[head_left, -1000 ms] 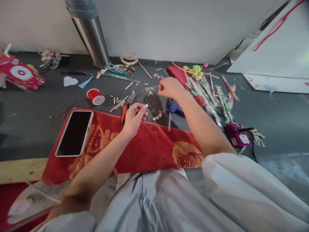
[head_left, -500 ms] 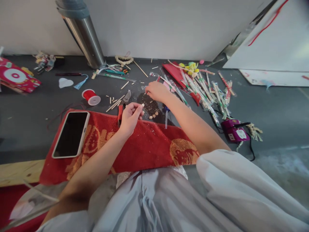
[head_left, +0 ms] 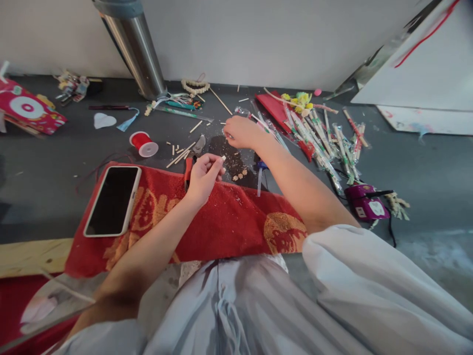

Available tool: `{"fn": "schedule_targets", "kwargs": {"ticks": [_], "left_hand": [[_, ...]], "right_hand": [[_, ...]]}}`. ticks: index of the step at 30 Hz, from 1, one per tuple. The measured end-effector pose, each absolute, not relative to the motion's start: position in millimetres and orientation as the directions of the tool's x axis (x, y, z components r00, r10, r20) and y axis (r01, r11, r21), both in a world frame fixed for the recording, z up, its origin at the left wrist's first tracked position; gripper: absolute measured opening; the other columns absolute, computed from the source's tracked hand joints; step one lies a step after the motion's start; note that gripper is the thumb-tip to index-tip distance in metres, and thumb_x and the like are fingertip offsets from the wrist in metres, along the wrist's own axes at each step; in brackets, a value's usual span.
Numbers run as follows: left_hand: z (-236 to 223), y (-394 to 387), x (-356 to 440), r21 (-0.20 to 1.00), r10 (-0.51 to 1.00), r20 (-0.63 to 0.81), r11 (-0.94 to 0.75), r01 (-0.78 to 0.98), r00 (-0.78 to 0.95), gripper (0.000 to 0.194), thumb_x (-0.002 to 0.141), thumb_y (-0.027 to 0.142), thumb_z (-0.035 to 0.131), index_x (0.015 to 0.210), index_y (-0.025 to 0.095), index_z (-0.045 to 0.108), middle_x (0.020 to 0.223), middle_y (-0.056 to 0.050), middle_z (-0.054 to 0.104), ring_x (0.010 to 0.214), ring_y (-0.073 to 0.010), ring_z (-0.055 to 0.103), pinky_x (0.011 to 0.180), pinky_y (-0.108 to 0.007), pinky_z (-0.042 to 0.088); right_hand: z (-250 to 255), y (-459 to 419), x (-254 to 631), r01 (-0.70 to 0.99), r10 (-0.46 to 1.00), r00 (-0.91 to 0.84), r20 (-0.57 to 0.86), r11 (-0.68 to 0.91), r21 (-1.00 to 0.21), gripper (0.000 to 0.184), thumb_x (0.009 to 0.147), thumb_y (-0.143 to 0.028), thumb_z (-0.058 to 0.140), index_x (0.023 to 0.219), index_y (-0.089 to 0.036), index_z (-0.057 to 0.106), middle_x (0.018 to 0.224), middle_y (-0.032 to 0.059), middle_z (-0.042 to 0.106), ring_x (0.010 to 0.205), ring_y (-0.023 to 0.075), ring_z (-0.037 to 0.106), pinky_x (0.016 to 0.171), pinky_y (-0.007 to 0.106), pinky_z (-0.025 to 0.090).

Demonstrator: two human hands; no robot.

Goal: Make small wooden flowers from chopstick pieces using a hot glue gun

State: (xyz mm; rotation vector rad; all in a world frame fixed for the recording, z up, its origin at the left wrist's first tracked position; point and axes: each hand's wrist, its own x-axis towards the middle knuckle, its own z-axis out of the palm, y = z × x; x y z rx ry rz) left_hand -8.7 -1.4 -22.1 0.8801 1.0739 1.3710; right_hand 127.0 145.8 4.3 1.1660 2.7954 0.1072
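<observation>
My left hand (head_left: 204, 178) pinches a small pale wooden piece (head_left: 223, 158) between thumb and fingertips, above the far edge of a red towel (head_left: 221, 227). Under and beside it lie pliers with red handles (head_left: 188, 170), partly covered by the hand. My right hand (head_left: 242, 132) hovers over the dark, crumb-strewn tabletop, fingers curled together; what they hold, if anything, is hidden. Between the hands and the towel sit several small light-brown pieces (head_left: 240, 175). Cut short sticks (head_left: 181, 155) lie left of the pliers.
On the towel's left lies a phone (head_left: 113, 201); beyond it is a red thread spool (head_left: 143, 144). A steel thermos (head_left: 138, 54) stands by the wall. At right are wrapped chopsticks (head_left: 314, 138), a red packet (head_left: 272, 109) and a purple power socket (head_left: 366, 202). A blue-tipped tool (head_left: 261, 165) lies near my right forearm.
The view has shifted a little, so the whole scene sits slightly further right. My right hand has moved slightly away from me; my left keeps its pinch on the small piece.
</observation>
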Motion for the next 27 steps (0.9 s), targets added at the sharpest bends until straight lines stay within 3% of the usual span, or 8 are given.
{"fn": "schedule_targets", "kwargs": {"ticks": [4, 7, 12, 18, 22, 27], "left_hand": [[-20, -2, -8, 0.952, 0.992, -0.090, 0.059, -0.299, -0.093, 0.019, 0.089, 0.010, 0.058, 0.072, 0.017, 0.057, 0.052, 0.006, 0.056, 0.043, -0.0026, 0.048, 0.043, -0.013, 0.038], [-22, -2, -7, 0.960, 0.991, -0.068, 0.034, -0.279, -0.111, 0.018, 0.089, 0.011, 0.060, 0.072, 0.017, 0.057, 0.055, 0.005, 0.057, 0.044, -0.0031, 0.050, 0.045, -0.014, 0.041], [-26, -5, -5, 0.971, 0.990, 0.051, -0.080, -0.226, -0.133, 0.015, 0.086, 0.027, 0.070, 0.080, 0.019, 0.059, 0.076, 0.000, 0.068, 0.061, -0.0081, 0.065, 0.060, -0.019, 0.053], [-19, -15, -2, 0.969, 0.976, 0.196, -0.208, -0.133, -0.097, 0.021, 0.085, 0.038, 0.071, 0.085, 0.019, 0.062, 0.084, -0.003, 0.070, 0.081, -0.0141, 0.071, 0.074, -0.026, 0.057], [-18, -17, 0, 0.964, 0.967, 0.251, -0.254, -0.083, -0.040, 0.025, 0.083, 0.043, 0.072, 0.083, 0.020, 0.064, 0.086, -0.003, 0.071, 0.084, -0.0147, 0.071, 0.079, -0.029, 0.058], [-21, -17, 1, 0.949, 0.963, 0.269, -0.271, -0.163, -0.037, 0.029, 0.082, 0.048, 0.071, 0.084, 0.020, 0.064, 0.091, -0.004, 0.074, 0.081, -0.0144, 0.071, 0.085, -0.035, 0.060]], "right_hand": [[13, 126, 140, 0.724, 0.733, -0.678, 0.048, 0.678, -0.124, 0.016, 0.085, -0.016, 0.053, 0.094, -0.013, 0.066, 0.104, 0.0111, 0.067, 0.102, 0.0213, 0.058, 0.095, 0.031, 0.042], [16, 99, 152, 0.715, 0.767, -0.630, 0.121, 0.633, -0.296, 0.010, 0.085, -0.017, 0.051, 0.089, -0.017, 0.061, 0.100, 0.0088, 0.065, 0.094, 0.0184, 0.058, 0.087, 0.030, 0.044], [16, 54, 163, 0.619, 0.761, -0.599, 0.248, 0.637, -0.460, 0.005, 0.085, -0.019, 0.050, 0.082, -0.019, 0.055, 0.089, 0.0058, 0.062, 0.085, 0.0161, 0.057, 0.080, 0.030, 0.045], [9, 26, 166, 0.675, 0.810, -0.525, 0.260, 0.583, -0.453, 0.006, 0.082, -0.015, 0.051, 0.083, -0.021, 0.053, 0.092, 0.0059, 0.063, 0.091, 0.0178, 0.059, 0.084, 0.031, 0.046], [6, 19, 165, 0.714, 0.830, -0.483, 0.281, 0.558, -0.422, 0.008, 0.082, -0.015, 0.052, 0.083, -0.022, 0.052, 0.093, 0.0063, 0.064, 0.095, 0.0185, 0.059, 0.089, 0.031, 0.046], [1, 20, 164, 0.674, 0.816, -0.450, 0.363, 0.577, -0.461, 0.005, 0.085, -0.018, 0.052, 0.082, -0.022, 0.051, 0.093, 0.0058, 0.064, 0.094, 0.0166, 0.060, 0.088, 0.028, 0.047]]}}
